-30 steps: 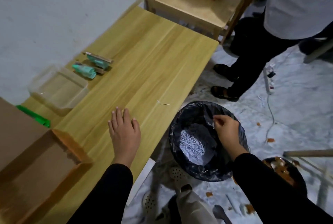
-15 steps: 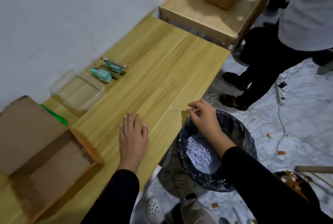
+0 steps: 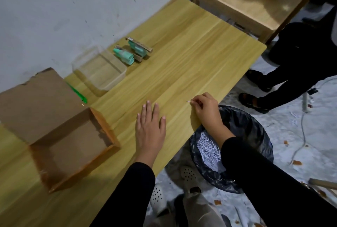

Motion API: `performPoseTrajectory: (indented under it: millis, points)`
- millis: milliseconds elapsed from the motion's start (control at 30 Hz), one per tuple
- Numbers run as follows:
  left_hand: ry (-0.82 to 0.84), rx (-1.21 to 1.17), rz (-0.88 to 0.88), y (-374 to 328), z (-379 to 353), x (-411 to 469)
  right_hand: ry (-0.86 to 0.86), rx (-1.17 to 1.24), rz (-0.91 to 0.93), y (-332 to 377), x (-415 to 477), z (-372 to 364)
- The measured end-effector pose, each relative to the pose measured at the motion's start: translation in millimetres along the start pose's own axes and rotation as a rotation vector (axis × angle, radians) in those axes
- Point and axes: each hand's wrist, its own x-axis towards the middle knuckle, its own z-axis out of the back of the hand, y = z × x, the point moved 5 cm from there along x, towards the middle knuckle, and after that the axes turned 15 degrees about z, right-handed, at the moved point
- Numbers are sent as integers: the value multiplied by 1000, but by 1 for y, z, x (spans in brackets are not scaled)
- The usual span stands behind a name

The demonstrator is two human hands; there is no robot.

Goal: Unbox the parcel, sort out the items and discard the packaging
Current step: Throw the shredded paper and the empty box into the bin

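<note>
The left hand (image 3: 150, 130) lies flat on the table (image 3: 191, 59), palm down, fingers spread a little and holding nothing. The right hand (image 3: 205, 111) rests at the table's near edge with its fingers curled in, thumb and forefinger pinching a thin white scrap (image 3: 187, 101) whose tip pokes out toward the left. Just below that hand, on the floor, stands a bin (image 3: 255, 135) lined with a black bag (shredded white paper lies inside). The open box (image 3: 60, 130) sits left of the left hand, its flap up. Beyond it are a clear tub (image 3: 100, 70) and 2 teal items (image 3: 131, 51) on card backing, side by side near the wall.
</note>
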Motion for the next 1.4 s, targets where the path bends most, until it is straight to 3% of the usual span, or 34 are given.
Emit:
performPoseTrajectory:
  millis: [200,433,700,900,1000,1100,1200,1333,1400]
  points:
    - [17,-5,31,-6,0,-1,36,-3,-24,-8,-14,7]
    - [2,-28,65,-11,-4,-1,-354,-35,-347,-58,-70,67]
    - [-7,-52,52,-9,-2,-1,-218,-42,-511,-84,-103,56]
    - [95,-24,68,-11,20,6,-200,-46,-361,-41,-76,70]
    - [121,-130,81,-15,51,7,-185,-20,-236,-2,-45,68]
    - [-9,-284,70,-5,90,1,-149,54,-116,49,-13,48]
    - [-173,-501,133,34,129,-6,-8,182,18,110,9,5]
    - [-453,-497,378,126,162,-27,276,344,131,181,5,-72]
    - [-461,-484,571,173,162,-40,444,366,124,201,-7,-107]
